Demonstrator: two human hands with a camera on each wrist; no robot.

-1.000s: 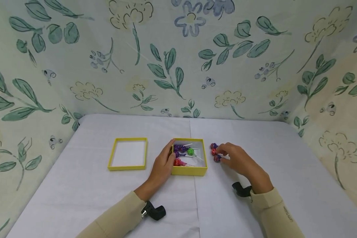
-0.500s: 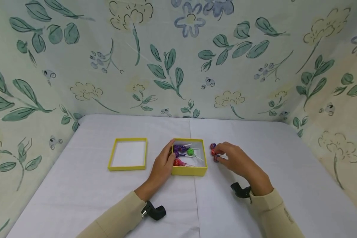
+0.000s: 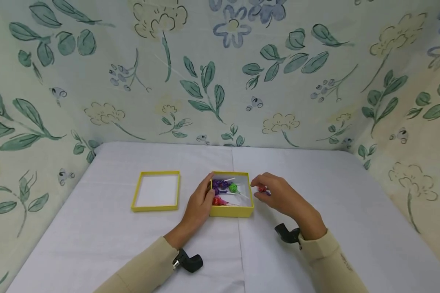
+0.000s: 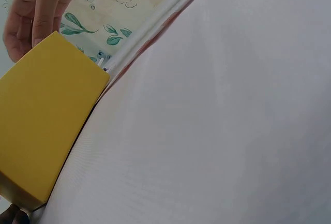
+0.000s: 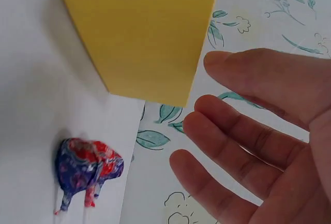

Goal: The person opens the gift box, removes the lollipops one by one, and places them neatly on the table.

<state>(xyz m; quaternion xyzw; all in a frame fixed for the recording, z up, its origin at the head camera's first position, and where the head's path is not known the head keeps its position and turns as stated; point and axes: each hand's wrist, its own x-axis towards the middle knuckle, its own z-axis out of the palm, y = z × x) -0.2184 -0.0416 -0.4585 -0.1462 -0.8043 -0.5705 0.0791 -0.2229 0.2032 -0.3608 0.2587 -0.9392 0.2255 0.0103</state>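
Note:
A yellow box (image 3: 231, 211) stands uncovered on the white cloth, with several wrapped lollipops (image 3: 221, 184) inside: purple, green and red. My left hand (image 3: 197, 205) holds the box's left side, thumb and fingers at its left rim. Just right of the box hovers my right hand (image 3: 284, 197), thumb and fingers apart. Beneath it lie red and blue wrapped lollipops, partly hidden in the head view. In the right wrist view the right hand (image 5: 289, 172) has nothing between its fingers; those lollipops (image 5: 77, 164) rest close together on the cloth, apart from it.
Left of the box lies a shallow yellow-rimmed lid (image 3: 154, 208), its white inside facing up. The white cloth (image 3: 95, 244) covers the table. A floral curtain (image 3: 190, 73) rises behind and at both sides.
My right hand has moved left from beside the loose lollipops toward the box's right edge, and they remain on the cloth. My left hand stays at the box.

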